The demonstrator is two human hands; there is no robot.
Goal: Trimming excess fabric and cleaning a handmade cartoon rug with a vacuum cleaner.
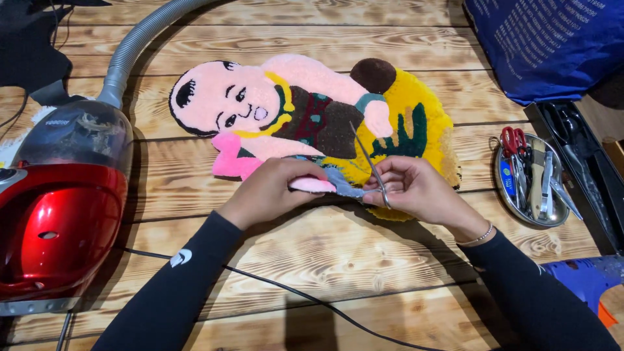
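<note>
At centre of the wooden floor [338, 260] lies a tufted rug [305, 117] shaped as a figure: pink face and limbs, dark brown garment, yellow ground with a green shape, brown ball at top. Its lower edge is lifted slightly off the boards.

Left hand [273, 188] pinches that lower edge, fingers curled over a pink-and-grey portion, thumb underneath. Right hand [416, 188] grips slim metal scissors [370, 162], fingers through the handles, blades pointing up and left across the rug's yellow and brown areas. Both hands touch the rug, close together. Black sleeves on both arms; a thin bracelet [480, 237] on the right wrist.

Left side: red vacuum cleaner [55, 221] with clear dust chamber, grey hose [133, 45] running up out of frame. A black cable [286, 292] crosses the boards under the forearms.

Right side: round metal tray [504, 195] holding red-handled scissors and other small tools, well apart from the rug. Beside it a black case [598, 188]. Blue bag [552, 45] upper right; blue tool [585, 279] lower right corner, partly cut off.
</note>
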